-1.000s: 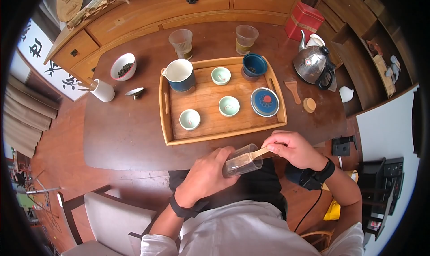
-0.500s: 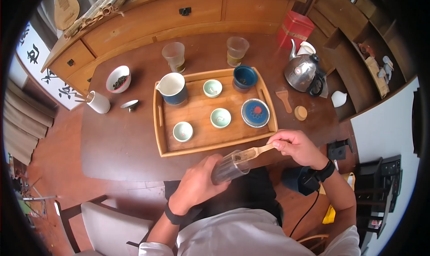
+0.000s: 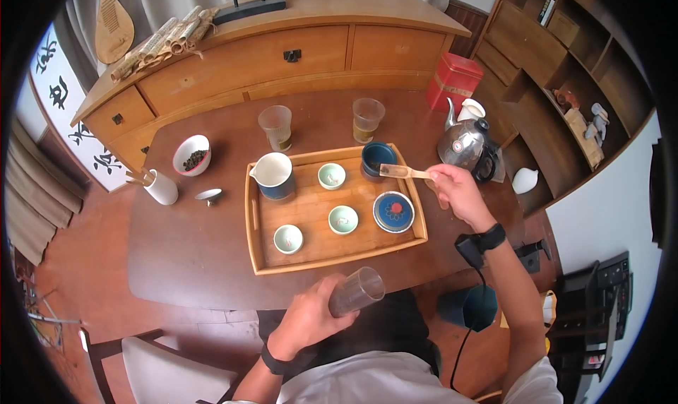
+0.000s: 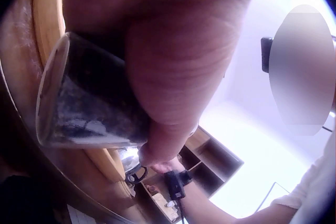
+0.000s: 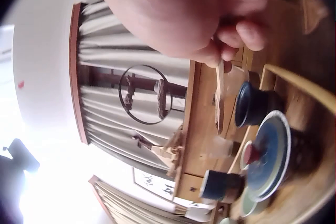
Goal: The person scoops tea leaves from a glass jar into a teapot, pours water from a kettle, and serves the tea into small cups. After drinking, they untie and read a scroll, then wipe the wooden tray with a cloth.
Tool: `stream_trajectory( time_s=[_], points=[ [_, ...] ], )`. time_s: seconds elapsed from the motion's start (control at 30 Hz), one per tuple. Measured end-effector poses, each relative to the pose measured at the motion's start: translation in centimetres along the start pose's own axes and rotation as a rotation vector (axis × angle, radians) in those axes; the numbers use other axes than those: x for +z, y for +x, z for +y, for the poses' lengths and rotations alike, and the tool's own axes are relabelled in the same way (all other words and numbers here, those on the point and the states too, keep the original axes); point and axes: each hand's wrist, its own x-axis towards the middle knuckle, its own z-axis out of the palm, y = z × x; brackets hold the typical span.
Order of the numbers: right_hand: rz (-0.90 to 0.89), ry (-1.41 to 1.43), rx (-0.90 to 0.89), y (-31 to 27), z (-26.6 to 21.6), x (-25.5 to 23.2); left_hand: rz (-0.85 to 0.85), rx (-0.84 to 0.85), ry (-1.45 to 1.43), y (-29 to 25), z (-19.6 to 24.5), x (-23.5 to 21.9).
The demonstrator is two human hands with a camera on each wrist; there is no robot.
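The left hand (image 3: 308,321) grips a clear glass (image 3: 358,292), tilted, in front of the tray's near edge; in the left wrist view the glass (image 4: 89,98) lies on its side in the hand (image 4: 173,50). The right hand (image 3: 459,193) pinches the end of a wooden scoop (image 3: 404,171), whose tip is above the blue cup (image 3: 379,159) at the tray's far right corner. In the right wrist view the scoop (image 5: 219,103) extends from the fingers of the hand (image 5: 194,14), near the blue cup (image 5: 249,106). Whether the scoop holds anything cannot be told.
The wooden tray (image 3: 339,257) also holds a blue pitcher (image 3: 273,176), several pale green cups (image 3: 343,220) and a blue lid (image 3: 393,212). Around it stand a bowl of dark leaves (image 3: 192,155), two glasses (image 3: 367,119), a steel kettle (image 3: 464,144) and a red box (image 3: 454,81).
The right hand has drawn the scoop out of the glass and moved it forward to the blue cup. The left hand keeps the glass near the lap. The head view has shifted upward.
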Motion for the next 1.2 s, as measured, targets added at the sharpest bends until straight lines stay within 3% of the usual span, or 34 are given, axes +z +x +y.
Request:
stream_trajectory(
  time_s=[0.07, 0.2, 0.3, 0.47, 0.57, 0.67, 0.83, 1.2],
  points=[
    [0.145, -0.44, -0.378, 1.4, 0.0, 1.1, 0.015, -0.007, 0.027, -0.2, 0.2, 0.0],
    [0.185, -0.629, -0.442, 1.1, -1.7, 2.7, -0.013, -0.03, 0.009, -0.5, 0.0, -0.2],
    [0.2, -0.617, -0.43, 0.6, -2.3, 3.0, -0.006, -0.025, -0.007, -0.5, 0.2, -0.2],
    [0.323, -0.618, -0.559, -0.7, -1.9, 0.4, 0.012, -0.008, -0.005, -0.6, 0.3, -0.2],
    [0.367, -0.657, -0.379, -2.6, -1.2, -2.5, 0.038, 0.011, -0.016, -0.5, -0.1, 0.0],
    [0.364, -0.762, -0.324, -4.0, 1.7, -3.8, 0.026, 0.016, -0.002, -0.4, -0.1, 0.4],
    [0.423, -0.814, -0.29, -5.2, 4.2, -2.7, -0.01, 0.013, -0.014, 0.0, 0.5, 0.5],
    [0.273, -0.823, -0.071, -7.2, 4.6, -2.0, 0.009, 0.044, 0.053, -0.2, 0.4, 0.5]
  ],
)
